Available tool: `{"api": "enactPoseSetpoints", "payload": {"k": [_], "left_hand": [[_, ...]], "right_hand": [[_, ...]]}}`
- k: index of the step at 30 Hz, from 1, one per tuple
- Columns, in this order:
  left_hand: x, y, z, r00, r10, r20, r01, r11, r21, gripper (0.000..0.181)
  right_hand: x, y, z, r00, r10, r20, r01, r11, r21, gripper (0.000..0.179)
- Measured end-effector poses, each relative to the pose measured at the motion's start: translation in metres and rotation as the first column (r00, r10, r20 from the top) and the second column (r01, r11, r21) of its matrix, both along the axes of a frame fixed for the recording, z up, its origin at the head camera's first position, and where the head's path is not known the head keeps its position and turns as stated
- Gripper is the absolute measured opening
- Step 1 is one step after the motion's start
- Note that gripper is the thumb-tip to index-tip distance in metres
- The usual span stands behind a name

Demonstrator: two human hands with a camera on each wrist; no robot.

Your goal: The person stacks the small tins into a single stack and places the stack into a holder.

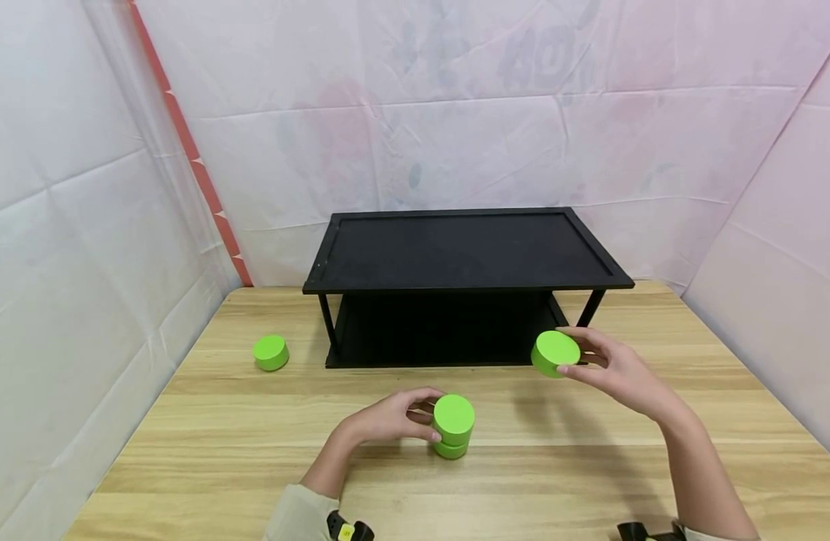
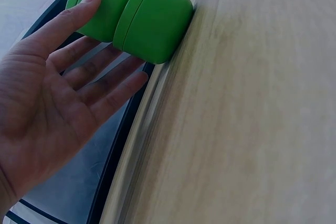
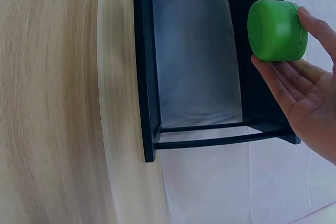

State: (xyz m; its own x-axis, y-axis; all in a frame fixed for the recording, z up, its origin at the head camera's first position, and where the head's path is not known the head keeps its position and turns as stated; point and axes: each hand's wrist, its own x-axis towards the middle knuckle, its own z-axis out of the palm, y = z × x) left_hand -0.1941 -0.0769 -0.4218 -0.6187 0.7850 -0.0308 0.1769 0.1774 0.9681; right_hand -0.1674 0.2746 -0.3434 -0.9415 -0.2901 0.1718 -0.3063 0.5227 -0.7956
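Two round green lidded containers stand one on the other on the table, the upper container (image 1: 454,415) over the lower container (image 1: 450,451). My left hand (image 1: 396,418) grips the upper one from its left side, its thumb laid across the wall in the left wrist view. Off to the right, my right hand (image 1: 621,370) holds another green container (image 1: 555,353) between thumb and fingers, raised above the table near the black rack's front right corner. In the right wrist view a lid seam shows on this held container (image 3: 276,31). A further green container (image 1: 271,353) sits alone at the left.
A black two-level rack (image 1: 455,252) stands at the back of the wooden table (image 1: 205,443), with slim legs at its corners. White sheeting (image 1: 455,143) hangs behind it and along both sides. A red strip (image 1: 192,150) runs down the left back corner.
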Motion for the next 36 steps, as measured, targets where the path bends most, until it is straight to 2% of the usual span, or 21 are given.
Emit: {"api": "enactPoseSetpoints", "payload": {"k": [14, 36], "left_hand": [[0.001, 0.001, 0.001, 1.0, 0.021, 0.021, -0.02, 1.0, -0.012, 0.053], [0.001, -0.002, 0.002, 1.0, 0.007, 0.012, -0.007, 1.0, 0.008, 0.055]], "right_hand": [[0.002, -0.012, 0.001, 0.999, 0.03, -0.016, -0.03, 0.999, 0.023, 0.053], [0.003, -0.032, -0.002, 0.994, 0.108, 0.008, -0.107, 0.994, -0.032, 0.055]]}}
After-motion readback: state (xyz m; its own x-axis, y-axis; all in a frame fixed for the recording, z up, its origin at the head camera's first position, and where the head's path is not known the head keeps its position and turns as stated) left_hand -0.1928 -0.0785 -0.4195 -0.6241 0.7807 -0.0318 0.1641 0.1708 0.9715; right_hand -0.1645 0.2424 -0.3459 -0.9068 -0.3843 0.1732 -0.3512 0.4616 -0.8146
